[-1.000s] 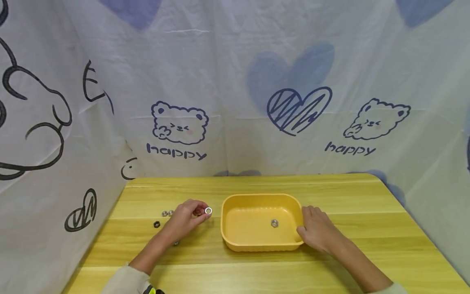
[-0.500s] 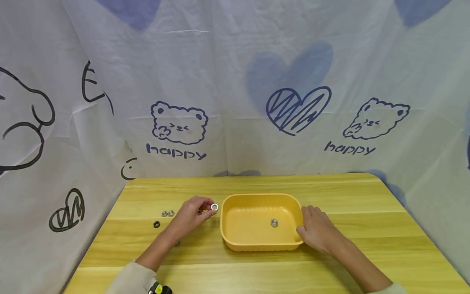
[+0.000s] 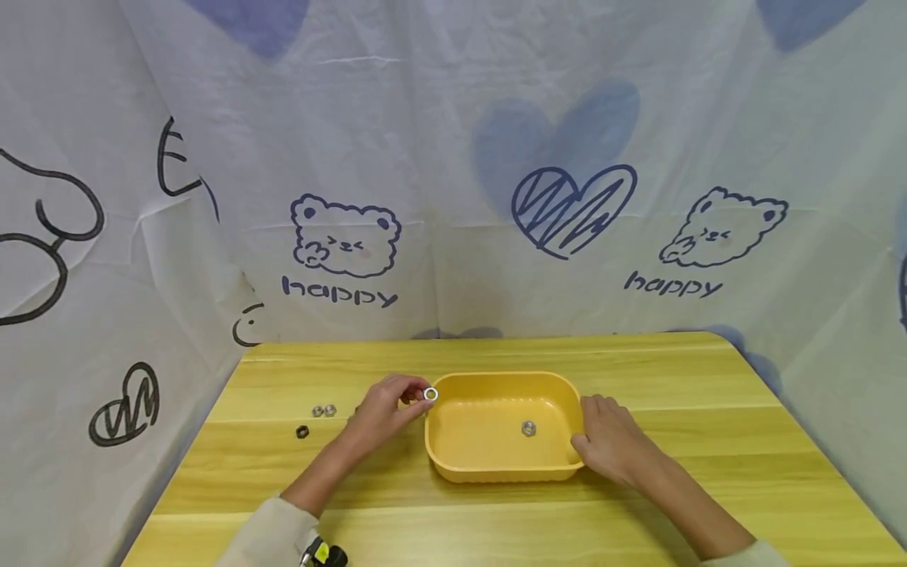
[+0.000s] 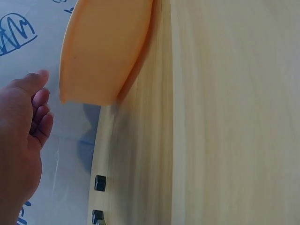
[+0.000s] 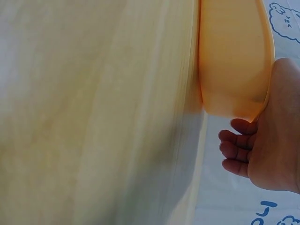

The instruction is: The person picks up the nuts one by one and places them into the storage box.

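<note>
In the head view, my left hand (image 3: 386, 409) pinches a silver hex nut (image 3: 431, 394) between thumb and fingertips, right at the left rim of a yellow plastic tub (image 3: 496, 476). The left wrist view shows that hand (image 4: 23, 122) beside the tub's wall (image 4: 103, 56), the nut hidden from it. At the tub's opposite end my right hand (image 3: 615, 442) grips the rim, thumb on the inner side. Seen from the right wrist, its fingers (image 5: 234, 152) curl below the tub's end. One silver nut (image 3: 528, 428) lies on the tub's floor, right of centre.
Left of the tub, two silver nuts (image 3: 323, 411) lie side by side on the wooden table (image 3: 680, 378). A black nut (image 3: 302, 432) is just nearer to me. My left hand partly covers other nuts. A printed cloth (image 3: 453, 157) hangs behind the table.
My left hand has carried the pinched nut rightward and slightly away from me, from beside the tub up to its left rim. The right hand has kept its hold on the tub.
</note>
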Demonstrator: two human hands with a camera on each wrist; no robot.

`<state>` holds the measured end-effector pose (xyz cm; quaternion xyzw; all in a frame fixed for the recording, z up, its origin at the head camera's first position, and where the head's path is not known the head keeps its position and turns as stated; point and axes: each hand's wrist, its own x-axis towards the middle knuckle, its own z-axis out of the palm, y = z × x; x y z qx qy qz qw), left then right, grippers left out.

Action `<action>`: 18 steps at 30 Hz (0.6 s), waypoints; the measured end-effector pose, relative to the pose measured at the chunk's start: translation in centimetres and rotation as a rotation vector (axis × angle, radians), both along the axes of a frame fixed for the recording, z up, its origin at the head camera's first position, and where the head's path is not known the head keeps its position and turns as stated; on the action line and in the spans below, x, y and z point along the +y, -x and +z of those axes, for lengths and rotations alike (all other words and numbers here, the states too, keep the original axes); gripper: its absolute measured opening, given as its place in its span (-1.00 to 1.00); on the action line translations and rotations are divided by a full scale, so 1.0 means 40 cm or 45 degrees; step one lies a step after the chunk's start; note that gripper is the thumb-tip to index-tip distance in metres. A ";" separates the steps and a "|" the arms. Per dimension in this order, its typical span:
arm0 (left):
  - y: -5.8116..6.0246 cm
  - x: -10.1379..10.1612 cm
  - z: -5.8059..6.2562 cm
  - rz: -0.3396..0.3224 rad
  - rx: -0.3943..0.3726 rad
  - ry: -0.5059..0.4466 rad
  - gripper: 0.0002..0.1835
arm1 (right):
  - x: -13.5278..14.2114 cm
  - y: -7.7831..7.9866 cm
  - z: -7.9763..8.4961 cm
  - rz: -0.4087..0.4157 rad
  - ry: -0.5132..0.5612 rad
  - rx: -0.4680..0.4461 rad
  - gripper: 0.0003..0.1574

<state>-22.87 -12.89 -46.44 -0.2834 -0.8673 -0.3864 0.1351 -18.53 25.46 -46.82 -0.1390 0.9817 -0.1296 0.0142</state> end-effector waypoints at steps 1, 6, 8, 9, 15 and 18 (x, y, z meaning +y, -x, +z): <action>0.000 0.003 -0.001 -0.004 0.007 -0.006 -0.80 | 0.000 0.001 -0.001 0.001 -0.001 0.001 -0.60; 0.005 0.020 -0.010 -0.039 0.056 -0.051 -0.78 | 0.002 0.002 -0.005 0.003 -0.009 -0.003 -0.55; 0.007 0.028 -0.015 -0.053 0.070 -0.062 -0.79 | 0.002 0.003 -0.005 0.002 -0.012 -0.002 -0.55; 0.007 0.032 -0.016 -0.060 0.068 -0.068 -0.79 | 0.002 0.003 -0.004 0.003 -0.010 0.001 -0.55; 0.007 0.053 -0.011 -0.066 0.039 -0.062 -0.81 | 0.000 0.000 0.003 -0.002 0.000 -0.006 -0.45; 0.006 0.059 -0.005 -0.050 0.031 -0.059 -0.81 | -0.001 -0.002 0.006 -0.007 -0.001 -0.014 -0.45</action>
